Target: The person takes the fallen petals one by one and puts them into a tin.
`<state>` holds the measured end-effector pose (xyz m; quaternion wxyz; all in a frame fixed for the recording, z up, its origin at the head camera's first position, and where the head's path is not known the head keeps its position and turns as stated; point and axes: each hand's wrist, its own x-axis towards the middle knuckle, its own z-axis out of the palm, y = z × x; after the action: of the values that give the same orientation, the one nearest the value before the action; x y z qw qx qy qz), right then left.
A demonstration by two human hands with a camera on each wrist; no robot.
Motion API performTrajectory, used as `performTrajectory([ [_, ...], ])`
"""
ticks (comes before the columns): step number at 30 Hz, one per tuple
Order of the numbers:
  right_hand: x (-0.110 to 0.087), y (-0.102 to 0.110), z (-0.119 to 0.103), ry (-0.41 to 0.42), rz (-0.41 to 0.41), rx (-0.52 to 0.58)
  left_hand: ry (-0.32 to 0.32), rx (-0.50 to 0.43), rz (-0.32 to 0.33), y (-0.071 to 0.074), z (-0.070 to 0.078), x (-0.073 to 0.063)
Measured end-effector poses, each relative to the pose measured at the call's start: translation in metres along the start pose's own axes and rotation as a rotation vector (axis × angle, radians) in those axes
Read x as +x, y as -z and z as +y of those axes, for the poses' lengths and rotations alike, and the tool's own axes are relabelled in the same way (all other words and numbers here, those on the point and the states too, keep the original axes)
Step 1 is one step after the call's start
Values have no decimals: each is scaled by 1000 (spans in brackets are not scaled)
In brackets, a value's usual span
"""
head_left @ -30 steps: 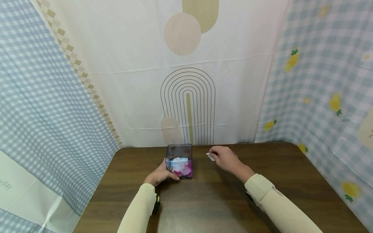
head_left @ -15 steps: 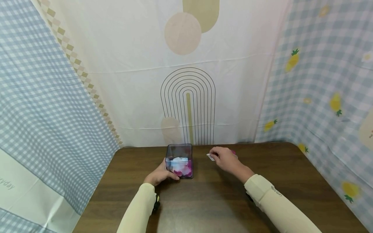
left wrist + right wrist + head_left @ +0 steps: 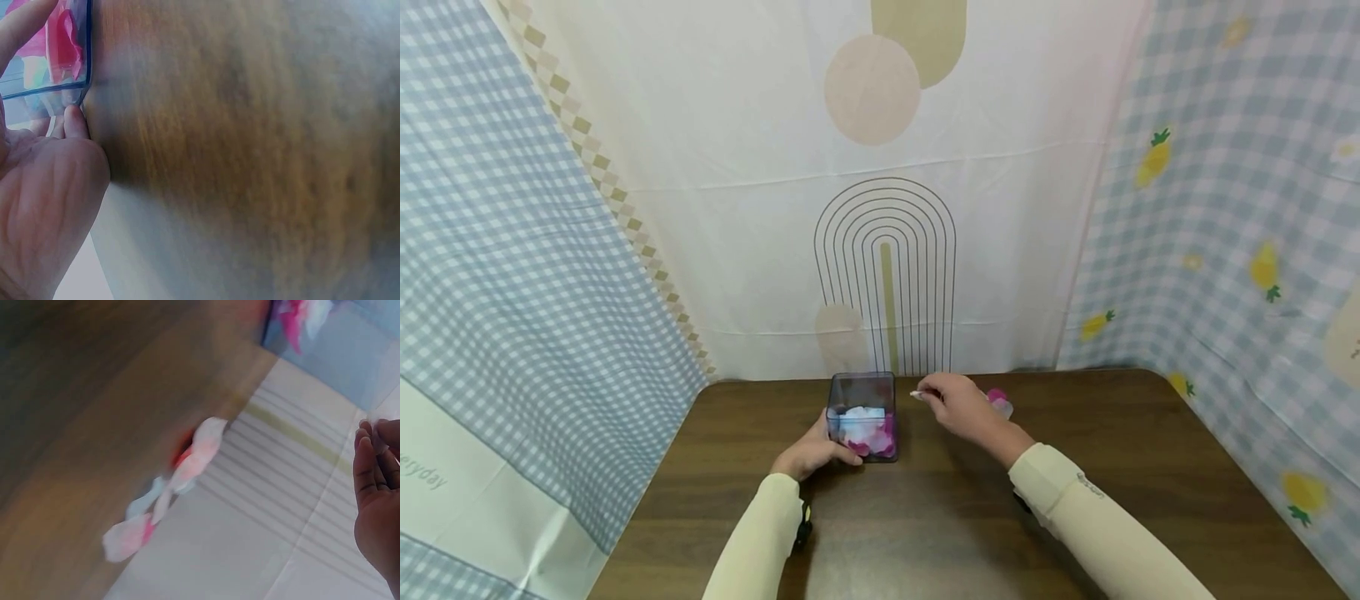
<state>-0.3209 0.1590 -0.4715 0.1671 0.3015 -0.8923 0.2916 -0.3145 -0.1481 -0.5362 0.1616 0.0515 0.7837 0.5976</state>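
A clear, dark-tinted plastic box [image 3: 862, 388] stands near the back edge of the table, holding pink and white petals [image 3: 867, 432]. My left hand [image 3: 808, 450] grips its left side, thumb along the near side; in the left wrist view the fingers reach round under the box's corner. My right hand [image 3: 958, 404], to the right of the box and apart from it, pinches a small white petal [image 3: 917, 394] between thumb and fingers. Behind that hand lie loose pink and white petals [image 3: 998, 402], clearer in the right wrist view as a small scattered group [image 3: 200, 450].
The brown wooden table [image 3: 925, 533] reaches back to a pale patterned cloth [image 3: 760, 250]. Checked cloths hang along the left [image 3: 550, 250] and right [image 3: 1195, 208] sides. Each wrist wears a dark strap.
My right hand has moved left toward the box with the white petal, uncovering more of the loose petals behind it. My left hand and the box have stayed in place.
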Motion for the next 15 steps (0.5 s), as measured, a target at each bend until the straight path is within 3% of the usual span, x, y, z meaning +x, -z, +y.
performTrajectory([
  [9,29,-17,-32,102,14,-46,-12,-2,-8,0,0,0],
  [15,52,-28,-50,102,-60,-28,-26,11,-17,0,-1,2],
])
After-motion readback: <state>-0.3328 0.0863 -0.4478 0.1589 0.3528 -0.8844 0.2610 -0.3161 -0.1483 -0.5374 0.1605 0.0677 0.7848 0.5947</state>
